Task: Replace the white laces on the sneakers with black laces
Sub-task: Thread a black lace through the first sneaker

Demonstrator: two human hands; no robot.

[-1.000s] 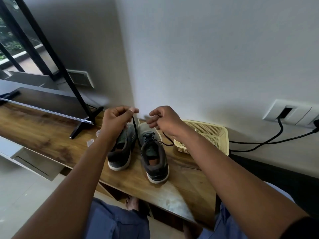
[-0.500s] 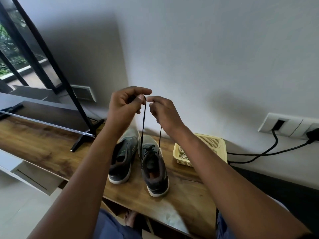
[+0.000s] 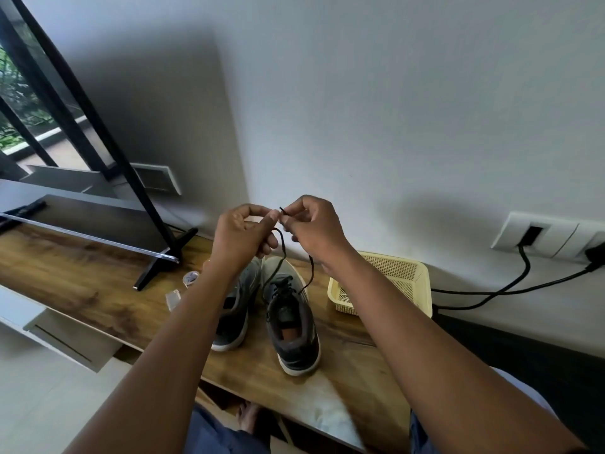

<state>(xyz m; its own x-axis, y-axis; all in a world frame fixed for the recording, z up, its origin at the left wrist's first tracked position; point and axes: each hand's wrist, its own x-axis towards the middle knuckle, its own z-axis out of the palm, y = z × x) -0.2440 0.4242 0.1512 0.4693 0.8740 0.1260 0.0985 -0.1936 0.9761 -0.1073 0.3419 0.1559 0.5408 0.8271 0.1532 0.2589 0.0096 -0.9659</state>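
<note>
Both my hands, left hand and right hand, pinch the limp black lace rising from the right sneaker on the table; it's light and floppy, probably best gripped near its stiff tips.

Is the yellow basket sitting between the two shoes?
No, the yellow basket sits on the wooden table to the right of both shoes, beside the right shoe, while the left shoe lies on the far side.
</note>
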